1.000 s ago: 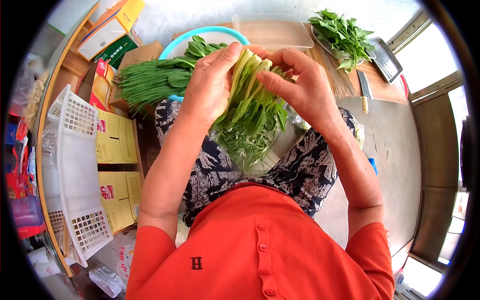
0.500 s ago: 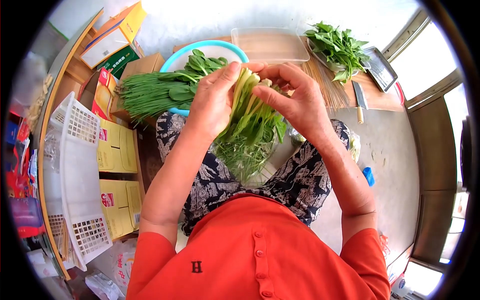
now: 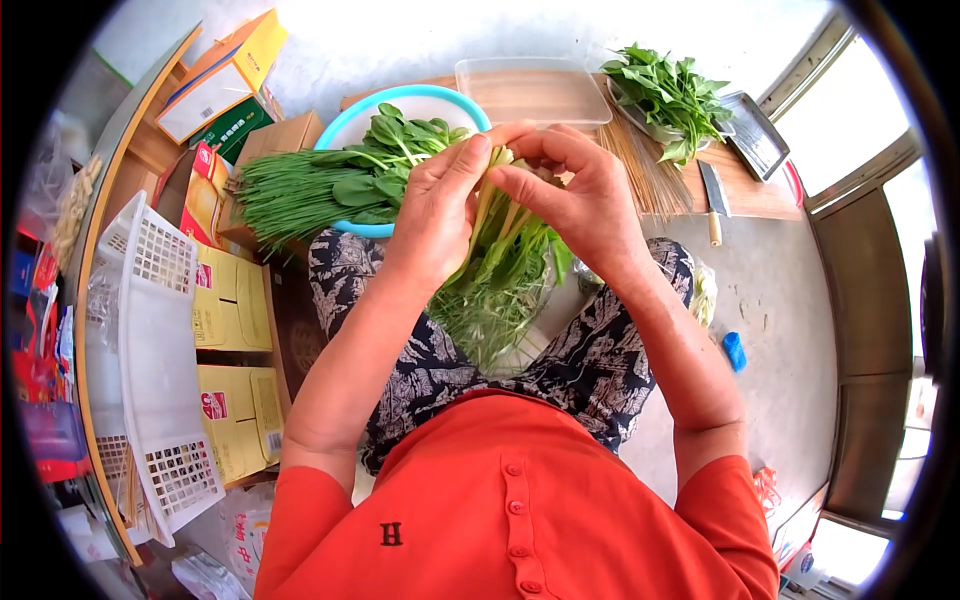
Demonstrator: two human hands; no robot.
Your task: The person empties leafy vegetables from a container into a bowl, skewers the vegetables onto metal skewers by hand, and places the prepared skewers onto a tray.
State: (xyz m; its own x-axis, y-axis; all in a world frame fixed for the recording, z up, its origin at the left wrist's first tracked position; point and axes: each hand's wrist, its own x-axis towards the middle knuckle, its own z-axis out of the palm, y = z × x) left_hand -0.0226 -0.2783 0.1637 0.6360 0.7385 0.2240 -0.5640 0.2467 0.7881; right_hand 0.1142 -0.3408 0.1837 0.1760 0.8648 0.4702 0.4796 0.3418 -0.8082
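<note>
A bunch of leafy greens (image 3: 500, 245) hangs with its pale stems up between my two hands. My left hand (image 3: 440, 205) is wrapped round the stems from the left side. On the right, my right hand (image 3: 575, 190) is closed with thumb and fingers at the stem tops. Below the bunch, between my knees, lie thin green trimmings (image 3: 485, 325). Just left of my left hand, a blue-rimmed basin (image 3: 350, 125) holds broad-leaved greens (image 3: 370, 185) and long thin green stalks (image 3: 300, 190).
A clear plastic tray (image 3: 530, 90), thin sticks (image 3: 650, 165), a bowl of greens (image 3: 668, 95), a metal tray (image 3: 755, 135) and a knife (image 3: 714, 190) lie on the board ahead. White baskets (image 3: 160, 350) and yellow boxes (image 3: 235, 310) stand left. A blue item (image 3: 735, 351) is on the floor.
Both hands have moved slightly lower and closer together at the stem tops. The bunch looks narrower between them. The surroundings have shifted a little in view.
</note>
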